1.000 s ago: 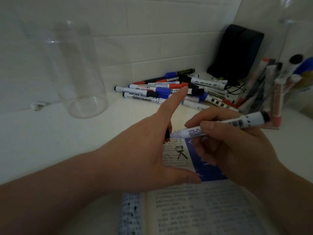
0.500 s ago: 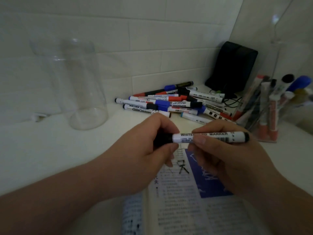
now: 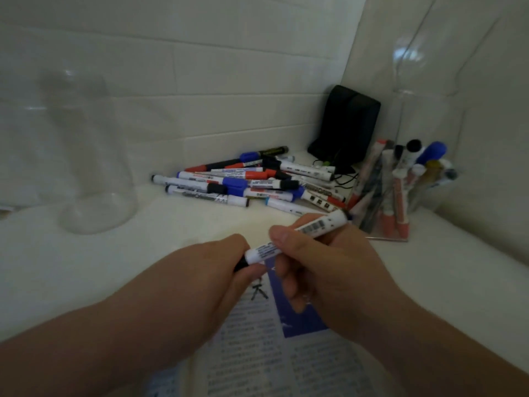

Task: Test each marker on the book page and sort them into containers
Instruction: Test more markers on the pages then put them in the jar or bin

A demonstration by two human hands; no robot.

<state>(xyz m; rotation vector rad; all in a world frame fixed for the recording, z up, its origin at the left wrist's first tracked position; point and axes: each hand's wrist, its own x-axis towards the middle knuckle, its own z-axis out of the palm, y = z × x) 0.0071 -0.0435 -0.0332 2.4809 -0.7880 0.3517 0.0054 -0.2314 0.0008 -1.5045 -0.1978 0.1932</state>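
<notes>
Marker (image 3: 323,224): held above the book (image 3: 286,362) between both hands, tail raised toward the right container (image 3: 423,116).
Left hand (image 3: 200,270): we see its fingers curled round the black cap (image 3: 240,265).
Right hand (image 3: 323,270): thumb and fingers clamped on the white barrel.
Change: a second ago the tip was bare; now the cap is on and the barrel has tilted.
Meaning: we judge this test finished, with a black mark (image 3: 259,292) on the page; sorting comes next.
</notes>
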